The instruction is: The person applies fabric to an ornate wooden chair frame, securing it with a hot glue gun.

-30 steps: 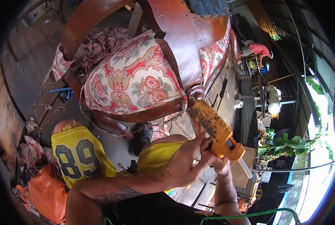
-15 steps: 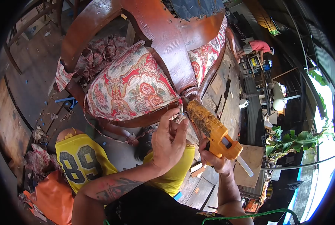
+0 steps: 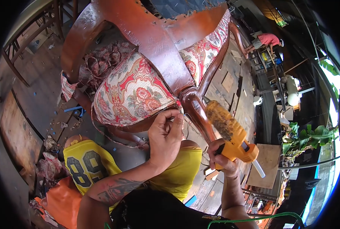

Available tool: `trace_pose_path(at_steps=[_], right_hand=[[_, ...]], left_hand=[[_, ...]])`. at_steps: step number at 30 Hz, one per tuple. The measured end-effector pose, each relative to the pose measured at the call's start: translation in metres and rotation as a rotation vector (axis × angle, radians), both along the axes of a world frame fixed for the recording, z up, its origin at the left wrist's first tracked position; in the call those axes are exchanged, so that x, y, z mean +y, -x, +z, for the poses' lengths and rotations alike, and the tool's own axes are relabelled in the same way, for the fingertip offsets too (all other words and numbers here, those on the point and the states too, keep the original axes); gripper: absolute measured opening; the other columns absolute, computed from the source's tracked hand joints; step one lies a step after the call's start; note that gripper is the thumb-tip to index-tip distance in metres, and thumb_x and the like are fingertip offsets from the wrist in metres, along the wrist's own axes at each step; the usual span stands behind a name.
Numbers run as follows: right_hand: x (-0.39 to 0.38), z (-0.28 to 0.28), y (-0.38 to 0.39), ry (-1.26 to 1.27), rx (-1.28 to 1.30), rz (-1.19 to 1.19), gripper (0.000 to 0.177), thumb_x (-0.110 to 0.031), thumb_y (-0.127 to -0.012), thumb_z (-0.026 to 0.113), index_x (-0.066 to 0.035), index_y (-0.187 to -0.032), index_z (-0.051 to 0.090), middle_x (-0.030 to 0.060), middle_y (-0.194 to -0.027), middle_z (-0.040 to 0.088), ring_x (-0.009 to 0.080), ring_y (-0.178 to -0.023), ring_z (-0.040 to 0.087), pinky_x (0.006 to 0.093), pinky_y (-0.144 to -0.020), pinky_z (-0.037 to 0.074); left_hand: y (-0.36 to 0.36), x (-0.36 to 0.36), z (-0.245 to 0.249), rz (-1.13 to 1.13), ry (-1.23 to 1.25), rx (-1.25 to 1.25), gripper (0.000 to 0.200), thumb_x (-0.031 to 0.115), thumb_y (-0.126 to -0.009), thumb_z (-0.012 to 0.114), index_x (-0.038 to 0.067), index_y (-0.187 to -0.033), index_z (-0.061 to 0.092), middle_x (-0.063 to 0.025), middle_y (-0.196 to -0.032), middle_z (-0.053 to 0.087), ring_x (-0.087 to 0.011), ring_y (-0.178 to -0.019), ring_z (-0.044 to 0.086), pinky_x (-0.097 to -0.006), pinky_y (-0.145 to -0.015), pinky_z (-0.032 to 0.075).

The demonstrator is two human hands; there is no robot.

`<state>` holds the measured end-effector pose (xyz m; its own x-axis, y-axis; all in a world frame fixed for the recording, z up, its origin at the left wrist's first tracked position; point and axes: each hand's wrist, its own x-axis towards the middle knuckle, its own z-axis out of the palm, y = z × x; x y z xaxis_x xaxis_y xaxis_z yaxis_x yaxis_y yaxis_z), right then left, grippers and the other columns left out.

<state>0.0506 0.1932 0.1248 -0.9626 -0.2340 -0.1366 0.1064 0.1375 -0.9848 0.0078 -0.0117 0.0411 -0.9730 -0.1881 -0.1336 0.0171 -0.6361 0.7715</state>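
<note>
A wooden chair frame [image 3: 162, 49] with floral fabric [image 3: 130, 91] on its seat fills the upper middle. At the fabric's front corner, my left hand [image 3: 166, 133] pinches the end of a narrow trim strip, thumb and fingers together beside the wooden leg [image 3: 196, 110]. To the right, my right hand [image 3: 223, 156] is wrapped round the handle of a yellow glue gun [image 3: 233, 135]. The gun's stained nozzle end is beside the leg, apart from my left hand, and a white glue stick [image 3: 259, 168] sticks out of its back.
Floral fabric scraps [image 3: 50, 166] and an orange cloth [image 3: 61, 202] lie at the lower left. More wooden furniture [image 3: 29, 38] stands at the upper left. A person in a red top [image 3: 268, 39] bends over at the upper right. A plywood sheet [image 3: 264, 166] is at the right.
The glue gun in my right hand has moved right, away from the fabric corner. My left hand has closed on the trim end at the corner. The whole view has shifted slightly.
</note>
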Motion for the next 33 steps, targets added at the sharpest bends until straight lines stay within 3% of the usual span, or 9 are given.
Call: trace_pose_path(at_steps=[4,7,14,18,20,23,29,32,33], right_hand=[[0.02,-0.01,-0.004,0.296,0.137,-0.031,0.045,-0.02,-0.085,0.08,0.012,-0.113,0.067,0.0245,-0.099,0.069,0.0196,-0.063,0.064,0.0319,-0.047,0.059],[0.046,-0.019,-0.013,0.424,0.242,-0.12,0.047,-0.024,-0.081,0.076,0.011,-0.11,0.067,0.027,-0.094,0.066,0.0224,-0.061,0.063,0.0338,-0.039,0.055],[0.133,-0.094,-0.02,0.786,0.468,-0.412,0.042,-0.026,-0.1,0.067,0.002,-0.13,0.056,0.0176,-0.117,0.059,0.0179,-0.076,0.058,0.0295,-0.045,0.055],[0.159,-0.159,-0.012,0.613,0.406,-0.876,0.034,-0.026,-0.105,0.062,-0.003,-0.13,0.057,0.0107,-0.117,0.06,0.0127,-0.076,0.055,0.0248,-0.051,0.048],[0.186,-0.222,-0.01,0.556,0.336,-0.994,0.039,-0.03,-0.106,0.066,-0.004,-0.134,0.058,0.0052,-0.118,0.062,0.0109,-0.079,0.055,0.0229,-0.059,0.047],[0.187,-0.244,-0.013,0.717,0.321,-0.946,0.042,-0.029,-0.106,0.065,-0.002,-0.136,0.057,0.0072,-0.121,0.061,0.0113,-0.079,0.056,0.0246,-0.058,0.049],[0.191,-0.127,-0.038,0.774,0.721,-0.581,0.048,-0.025,-0.104,0.064,0.004,-0.139,0.048,0.0145,-0.125,0.056,0.012,-0.075,0.051,0.0237,-0.048,0.047],[0.229,-0.073,-0.085,0.774,0.945,-0.455,0.05,-0.022,-0.103,0.065,0.004,-0.141,0.045,0.0159,-0.125,0.056,0.0135,-0.072,0.05,0.0228,-0.041,0.042],[0.244,-0.063,-0.106,0.681,1.008,-0.593,0.051,-0.022,-0.104,0.066,0.004,-0.143,0.046,0.0167,-0.127,0.058,0.0125,-0.074,0.05,0.0222,-0.047,0.044]], left_hand=[[0.0,-0.001,-0.001,0.004,-0.025,0.02,0.021,0.018,-0.112,0.07,-0.001,-0.119,0.07,0.0019,-0.081,0.066,-0.0027,-0.065,0.056,-0.021,-0.057,0.045],[0.001,-0.003,-0.003,0.007,0.046,0.035,0.022,0.018,-0.113,0.067,-0.002,-0.122,0.069,0.0019,-0.08,0.064,-0.003,-0.066,0.058,-0.0215,-0.057,0.047],[-0.002,-0.01,-0.004,-0.014,0.132,0.011,0.025,0.023,-0.114,0.066,0.0,-0.121,0.071,0.0006,-0.086,0.067,-0.0041,-0.068,0.06,-0.0213,-0.055,0.044],[-0.004,-0.013,-0.018,-0.028,0.215,0.034,0.024,0.022,-0.114,0.065,0.0,-0.118,0.071,0.0006,-0.087,0.067,-0.0043,-0.068,0.059,-0.0217,-0.056,0.044],[-0.007,-0.011,-0.025,0.008,0.266,0.054,0.023,0.02,-0.115,0.061,0.0,-0.115,0.072,-0.0032,-0.103,0.071,-0.0067,-0.064,0.057,-0.0241,-0.055,0.045],[-0.018,-0.011,-0.035,0.033,0.321,0.016,0.023,0.02,-0.116,0.061,-0.001,-0.112,0.071,-0.0032,-0.098,0.069,-0.0074,-0.066,0.056,-0.0247,-0.059,0.046],[-0.033,-0.005,-0.059,0.012,0.341,-0.04,0.027,0.026,-0.116,0.062,0.002,-0.117,0.073,-0.0014,-0.099,0.069,-0.0083,-0.077,0.059,-0.0256,-0.07,0.05],[-0.031,0.005,-0.055,0.035,0.41,-0.229,0.033,0.029,-0.115,0.064,0.003,-0.134,0.071,-0.0022,-0.115,0.071,-0.0101,-0.099,0.065,-0.0273,-0.084,0.054],[-0.031,0.005,-0.061,0.001,0.375,-0.228,0.038,0.029,-0.114,0.065,0.004,-0.142,0.067,-0.0031,-0.125,0.07,-0.0114,-0.111,0.064,-0.0291,-0.091,0.054]])
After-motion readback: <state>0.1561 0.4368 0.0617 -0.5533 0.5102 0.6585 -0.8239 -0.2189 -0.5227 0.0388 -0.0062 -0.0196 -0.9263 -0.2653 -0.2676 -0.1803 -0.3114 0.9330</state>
